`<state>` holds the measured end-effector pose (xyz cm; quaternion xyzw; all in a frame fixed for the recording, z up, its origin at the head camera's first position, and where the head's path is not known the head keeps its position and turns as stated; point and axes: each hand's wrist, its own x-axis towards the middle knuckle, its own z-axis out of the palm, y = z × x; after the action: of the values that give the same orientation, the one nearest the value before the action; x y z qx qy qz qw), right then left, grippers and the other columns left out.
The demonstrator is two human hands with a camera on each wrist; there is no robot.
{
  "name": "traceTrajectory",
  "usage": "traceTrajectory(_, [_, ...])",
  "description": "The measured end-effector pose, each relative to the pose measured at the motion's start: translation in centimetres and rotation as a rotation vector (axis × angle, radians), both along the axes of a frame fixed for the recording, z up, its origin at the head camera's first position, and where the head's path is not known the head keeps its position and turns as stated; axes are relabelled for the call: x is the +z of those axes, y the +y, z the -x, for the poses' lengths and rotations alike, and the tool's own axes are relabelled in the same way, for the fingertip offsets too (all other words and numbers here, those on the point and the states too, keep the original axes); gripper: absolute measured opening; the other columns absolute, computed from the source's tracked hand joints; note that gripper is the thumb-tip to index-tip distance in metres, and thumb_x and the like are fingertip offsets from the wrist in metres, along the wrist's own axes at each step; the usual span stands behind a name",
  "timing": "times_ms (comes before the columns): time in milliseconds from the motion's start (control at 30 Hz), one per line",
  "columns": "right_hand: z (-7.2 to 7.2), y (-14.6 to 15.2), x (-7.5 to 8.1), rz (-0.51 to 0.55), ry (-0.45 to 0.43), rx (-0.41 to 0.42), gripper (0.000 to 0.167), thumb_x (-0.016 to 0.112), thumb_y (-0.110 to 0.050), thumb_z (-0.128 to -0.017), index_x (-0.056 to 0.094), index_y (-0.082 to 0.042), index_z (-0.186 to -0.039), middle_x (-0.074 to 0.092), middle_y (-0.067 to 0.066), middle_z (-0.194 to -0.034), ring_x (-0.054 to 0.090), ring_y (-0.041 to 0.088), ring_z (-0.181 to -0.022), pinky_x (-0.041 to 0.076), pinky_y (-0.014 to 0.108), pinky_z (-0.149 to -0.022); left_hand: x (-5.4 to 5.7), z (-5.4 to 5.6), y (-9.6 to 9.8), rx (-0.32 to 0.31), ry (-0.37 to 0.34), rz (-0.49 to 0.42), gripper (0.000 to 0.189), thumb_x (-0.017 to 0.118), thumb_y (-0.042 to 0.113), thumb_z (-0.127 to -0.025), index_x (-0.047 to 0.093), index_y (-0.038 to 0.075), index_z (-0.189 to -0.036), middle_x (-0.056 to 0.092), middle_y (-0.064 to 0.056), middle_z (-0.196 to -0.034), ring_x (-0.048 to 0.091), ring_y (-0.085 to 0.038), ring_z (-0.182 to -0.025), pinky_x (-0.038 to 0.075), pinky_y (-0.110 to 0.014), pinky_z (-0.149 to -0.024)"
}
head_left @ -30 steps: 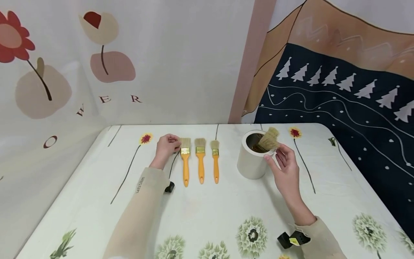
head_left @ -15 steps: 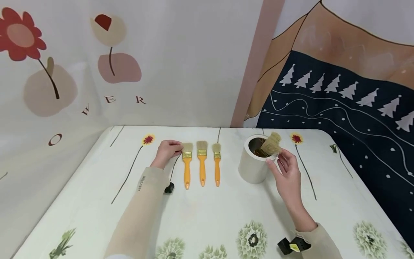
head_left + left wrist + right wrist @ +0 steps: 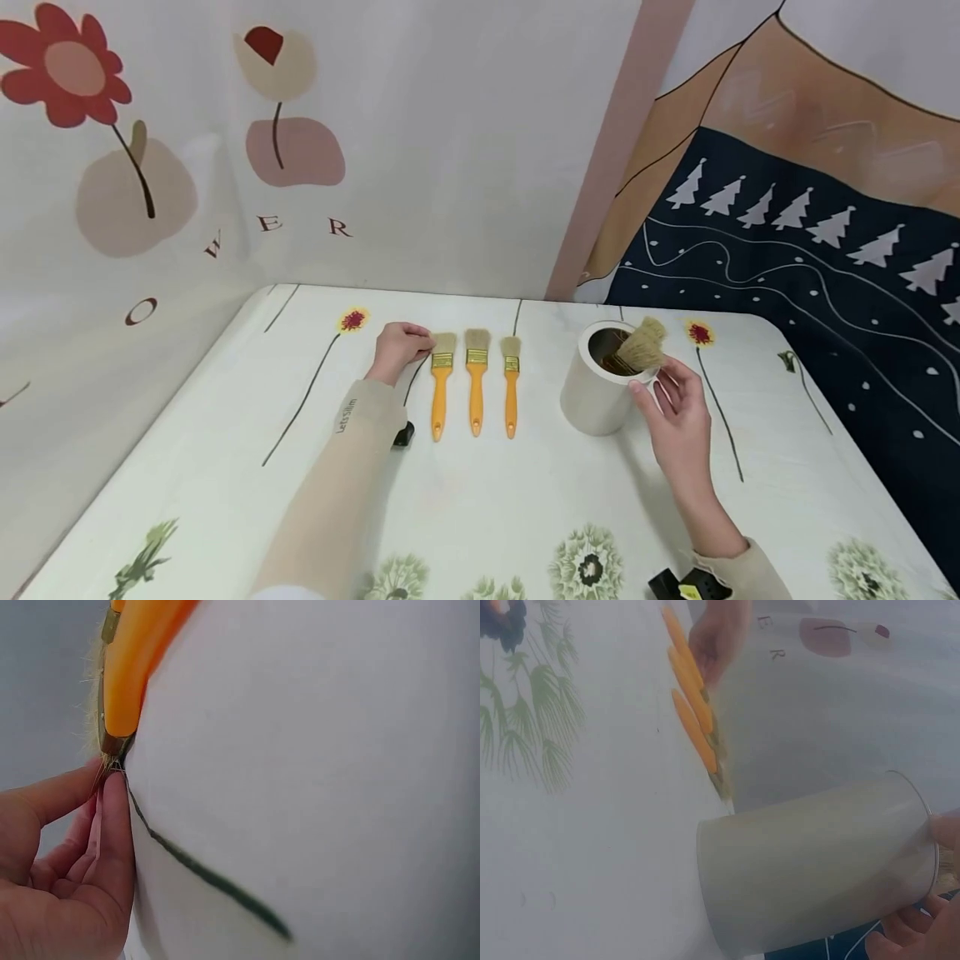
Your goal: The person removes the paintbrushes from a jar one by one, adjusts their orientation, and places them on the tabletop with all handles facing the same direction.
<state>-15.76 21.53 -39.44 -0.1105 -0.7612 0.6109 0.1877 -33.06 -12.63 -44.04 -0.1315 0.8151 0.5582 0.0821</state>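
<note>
Three paintbrushes with orange handles lie side by side on the table, bristles pointing away. At the left paintbrush, my left hand pinches the bristle edge; the left wrist view shows thumb and finger meeting at the bristles. The middle paintbrush and the smaller right paintbrush lie untouched. A cream canister stands upright to their right. My right hand holds its right side near the rim, thumb in front. Paintbrush bristles stick out over that rim; their handles are hidden inside.
A white cloth with printed flowers covers the table. Printed curtains hang right behind its far edge. Small black devices are worn at the wrists.
The camera view has tilted and shifted a little. Both hands keep their places at the left paintbrush and the canister rim, and the paintbrushes lie as before.
</note>
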Motion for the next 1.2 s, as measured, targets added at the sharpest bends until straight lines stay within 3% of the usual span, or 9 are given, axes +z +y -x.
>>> traceTrajectory(233, [0.0, 0.3, -0.2, -0.002, 0.003, 0.003, 0.06, 0.066, -0.01, -0.095, 0.036, -0.001, -0.147, 0.042, 0.008, -0.146, 0.038, 0.027, -0.146, 0.037, 0.02, -0.116, -0.1, 0.4, 0.3, 0.009, -0.03, 0.013, 0.026, 0.069, 0.012, -0.093, 0.066, 0.001, -0.116, 0.065, -0.016, -0.119, 0.066, -0.019, -0.099, 0.06, -0.027, -0.089])
traceTrajectory(467, [0.0, 0.3, -0.2, -0.005, 0.01, -0.008, 0.058, 0.065, -0.009, -0.096, 0.037, -0.002, -0.146, 0.043, 0.001, -0.141, 0.04, 0.026, -0.145, 0.038, 0.018, -0.115, -0.2, 0.2, 0.3, -0.038, -0.007, 0.035, 0.03, 0.068, 0.018, -0.095, 0.063, 0.001, -0.119, 0.064, -0.014, -0.116, 0.065, -0.018, -0.099, 0.059, -0.027, -0.09])
traceTrajectory(633, [-0.1, 0.3, -0.1, -0.009, 0.001, 0.0, 0.059, 0.065, -0.009, -0.096, 0.037, -0.001, -0.147, 0.042, 0.004, -0.144, 0.04, 0.026, -0.145, 0.038, 0.018, -0.115, 0.2, 0.0, 0.4, -0.058, -0.02, -0.019, 0.035, 0.062, 0.015, -0.098, 0.055, 0.0, -0.129, 0.059, -0.017, -0.125, 0.062, -0.024, -0.11, 0.055, -0.034, -0.102])
traceTrajectory(800, [-0.1, 0.3, -0.1, -0.015, 0.009, -0.004, 0.058, 0.065, -0.008, -0.095, 0.037, -0.001, -0.146, 0.043, 0.005, -0.143, 0.04, 0.027, -0.145, 0.038, 0.018, -0.115, 0.8, -0.2, 0.7, -0.086, 0.023, -0.046, 0.036, 0.059, 0.012, -0.1, 0.053, -0.001, -0.133, 0.057, -0.02, -0.134, 0.06, -0.028, -0.117, 0.054, -0.038, -0.104])
traceTrajectory(1200, [0.2, 0.3, -0.1, -0.011, 0.018, 0.011, 0.058, 0.065, -0.008, -0.096, 0.037, 0.0, -0.146, 0.044, 0.007, -0.145, 0.04, 0.026, -0.145, 0.037, 0.02, -0.116, 2.2, -0.2, 0.2, -0.086, 0.151, -0.013, 0.035, 0.061, 0.014, -0.098, 0.057, 0.002, -0.131, 0.06, -0.017, -0.134, 0.059, -0.031, -0.122, 0.052, -0.04, -0.105])
